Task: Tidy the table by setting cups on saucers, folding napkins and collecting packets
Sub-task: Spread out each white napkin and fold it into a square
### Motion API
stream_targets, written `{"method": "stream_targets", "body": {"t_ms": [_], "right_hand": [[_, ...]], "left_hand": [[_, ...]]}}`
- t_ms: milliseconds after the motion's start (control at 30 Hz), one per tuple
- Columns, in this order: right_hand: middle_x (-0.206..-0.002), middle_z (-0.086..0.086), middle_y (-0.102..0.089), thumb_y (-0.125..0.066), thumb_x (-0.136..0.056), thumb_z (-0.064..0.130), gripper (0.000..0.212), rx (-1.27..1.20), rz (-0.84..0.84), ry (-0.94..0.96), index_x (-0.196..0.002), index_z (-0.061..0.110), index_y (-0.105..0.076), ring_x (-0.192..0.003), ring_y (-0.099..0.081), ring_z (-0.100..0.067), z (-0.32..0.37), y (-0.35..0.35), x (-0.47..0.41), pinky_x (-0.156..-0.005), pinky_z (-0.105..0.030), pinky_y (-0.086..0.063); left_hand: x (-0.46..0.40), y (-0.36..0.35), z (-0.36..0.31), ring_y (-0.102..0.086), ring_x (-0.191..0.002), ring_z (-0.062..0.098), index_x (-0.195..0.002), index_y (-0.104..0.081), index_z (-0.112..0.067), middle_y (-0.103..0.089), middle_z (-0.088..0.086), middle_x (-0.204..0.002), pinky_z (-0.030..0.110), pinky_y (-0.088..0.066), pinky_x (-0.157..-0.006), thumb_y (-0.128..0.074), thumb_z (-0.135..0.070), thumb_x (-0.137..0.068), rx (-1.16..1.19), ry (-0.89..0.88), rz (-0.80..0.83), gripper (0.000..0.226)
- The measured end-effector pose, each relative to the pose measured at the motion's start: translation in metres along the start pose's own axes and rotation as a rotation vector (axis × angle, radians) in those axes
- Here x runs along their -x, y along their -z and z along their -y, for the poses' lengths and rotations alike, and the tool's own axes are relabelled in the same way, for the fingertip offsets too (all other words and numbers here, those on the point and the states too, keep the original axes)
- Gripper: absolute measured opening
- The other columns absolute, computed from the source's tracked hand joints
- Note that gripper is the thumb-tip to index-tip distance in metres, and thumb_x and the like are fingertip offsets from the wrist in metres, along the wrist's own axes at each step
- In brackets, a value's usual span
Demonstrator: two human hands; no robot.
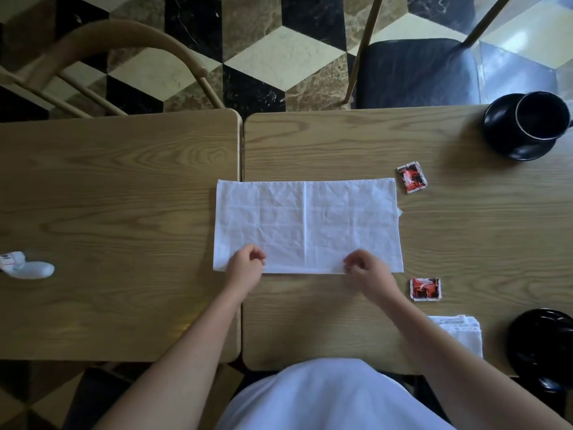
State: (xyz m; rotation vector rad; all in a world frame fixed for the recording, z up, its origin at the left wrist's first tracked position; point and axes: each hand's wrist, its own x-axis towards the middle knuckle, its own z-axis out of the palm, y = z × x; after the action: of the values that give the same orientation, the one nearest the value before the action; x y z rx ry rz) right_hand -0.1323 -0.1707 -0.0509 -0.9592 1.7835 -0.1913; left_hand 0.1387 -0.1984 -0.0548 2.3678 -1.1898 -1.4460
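A white napkin (307, 225) lies flat as a wide rectangle across the seam of two wooden tables. My left hand (246, 268) rests on its near left edge and my right hand (369, 270) on its near right edge, fingers curled, apparently pinching the cloth. Two red-and-black packets lie to the right, one far (412, 176) and one near (425, 288). A black cup (541, 114) stands on a black saucer (508, 144) at the far right. A folded white napkin (463, 333) lies near right, beside another black saucer (541, 346).
A white device (26, 266) lies at the left table's left edge. A wooden chair (124, 63) stands beyond the left table, and a dark-cushioned chair (418, 72) beyond the right one. The right table (310, 144) meets the left table (108, 187) at a narrow gap.
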Motion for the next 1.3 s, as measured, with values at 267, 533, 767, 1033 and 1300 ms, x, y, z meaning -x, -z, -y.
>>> {"method": "stream_targets", "body": {"t_ms": [267, 533, 767, 1033, 1300], "right_hand": [[-0.084, 0.004, -0.071, -0.053, -0.086, 0.005, 0.025, 0.138, -0.067, -0.066, -0.089, 0.023, -0.071, -0.064, -0.06, -0.01, -0.033, 0.059, -0.001, -0.043, -0.017, -0.039], [-0.131, -0.008, -0.059, -0.062, -0.091, 0.016, 0.034, 0.474, -0.223, 0.339, -0.125, 0.014, -0.062, -0.12, -0.054, -0.031, 0.062, 0.08, -0.068, -0.097, -0.041, -0.047], [-0.128, -0.008, -0.06, -0.071, -0.086, 0.029, 0.039, 0.995, -0.115, 0.274, -0.119, 0.014, -0.057, -0.123, -0.045, -0.032, 0.12, 0.083, -0.123, -0.098, -0.046, -0.038], [-0.112, -0.009, -0.064, -0.057, -0.082, 0.013, 0.018, 1.191, 0.045, 0.203, -0.099, 0.018, -0.063, -0.106, -0.054, -0.03, 0.145, 0.086, -0.113, -0.09, -0.04, -0.039], [-0.059, -0.002, -0.062, -0.078, -0.082, 0.029, 0.023, 0.441, 0.253, 0.015, -0.072, 0.013, -0.066, -0.046, -0.057, -0.016, 0.174, 0.122, -0.049, -0.036, -0.014, -0.04]], "left_hand": [[-0.003, 0.04, 0.015, -0.055, -0.059, 0.019, -0.086, -0.059, -0.002, -0.06, 0.017, -0.079, 0.026, -0.047, -0.056, -0.032, 0.013, -0.085, 0.281, 0.202, -0.125, 0.03], [0.058, -0.086, -0.075, -0.063, -0.051, 0.025, -0.079, -0.05, 0.0, -0.055, 0.017, -0.057, 0.028, -0.052, -0.05, -0.048, -0.006, -0.097, 1.155, 0.855, 0.241, 0.019], [0.084, -0.165, -0.123, -0.053, -0.074, 0.02, -0.107, -0.06, -0.002, -0.048, 0.011, -0.081, 0.031, -0.051, -0.065, -0.058, -0.007, -0.095, 1.123, 0.86, 0.233, 0.012], [0.083, -0.171, -0.144, -0.049, -0.061, 0.018, -0.09, -0.054, -0.007, -0.051, 0.007, -0.075, 0.031, -0.048, -0.066, -0.054, -0.007, -0.087, 1.208, 0.884, 0.227, 0.003], [0.09, -0.02, -0.151, -0.062, -0.039, 0.017, -0.072, -0.057, -0.002, -0.065, 0.007, -0.05, 0.019, -0.049, -0.038, -0.04, -0.014, -0.097, 1.421, 0.505, 0.33, 0.032]]}}
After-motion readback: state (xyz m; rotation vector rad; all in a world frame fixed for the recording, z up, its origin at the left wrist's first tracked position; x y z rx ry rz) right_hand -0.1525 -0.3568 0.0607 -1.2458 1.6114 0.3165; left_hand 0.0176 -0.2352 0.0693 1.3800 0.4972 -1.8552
